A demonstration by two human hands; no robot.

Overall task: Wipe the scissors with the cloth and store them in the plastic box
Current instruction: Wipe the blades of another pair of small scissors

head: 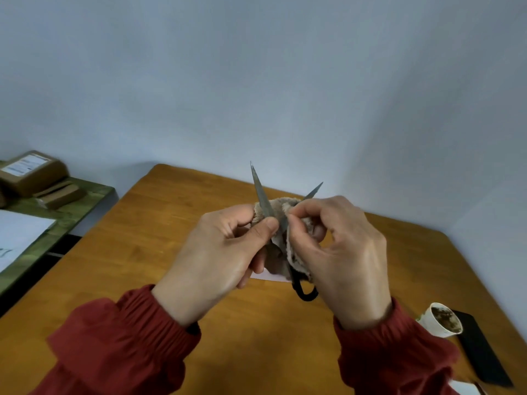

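The scissors [260,192] have grey metal blades spread apart and pointing up, and a black handle loop hanging below my hands. My left hand [216,252] pinches the left blade between thumb and fingers. My right hand [342,252] grips a fuzzy beige cloth [285,206] bunched around the blades near the pivot; the right blade's tip pokes out above it. Both hands are raised above the wooden table [148,252]. A pale flat edge [268,276] shows under my hands; what it is cannot be told. The plastic box is not seen.
A white paper cup [443,320] with brown residue stands at the right, beside a black flat object [482,354]. A green side table [57,220] at the left carries cardboard parcels [31,172] and a white sheet [20,235]. A plain wall rises behind.
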